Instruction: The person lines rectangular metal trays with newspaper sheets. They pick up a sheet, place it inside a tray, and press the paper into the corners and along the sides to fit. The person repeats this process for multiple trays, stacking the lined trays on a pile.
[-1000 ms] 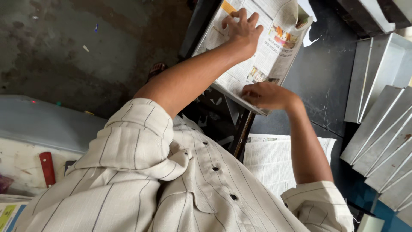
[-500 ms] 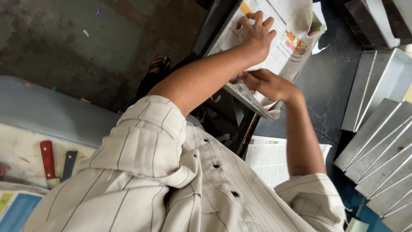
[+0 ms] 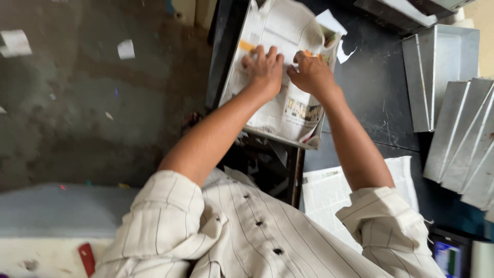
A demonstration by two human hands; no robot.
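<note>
Both hands had been drawn together since earlier: left hand (image 3: 265,69) and right hand (image 3: 310,73) were pressed flat, fingers spread, smoothing printed newspaper lining (image 3: 288,31) inside a rectangular metal tray (image 3: 230,77), upper centre.

Your left hand (image 3: 265,69) and right hand (image 3: 311,74) press side by side on the newspaper lining (image 3: 280,110) inside the metal tray (image 3: 226,87), leaving almost no gap between them. Its raised walls hem you in on each side. To your right, the dark bench (image 3: 381,98) is bare up to an open metal tray (image 3: 437,67) and a leaning stack of trays (image 3: 463,144). Nearer you, another newspaper sheet (image 3: 329,195) covers the bench.
</note>
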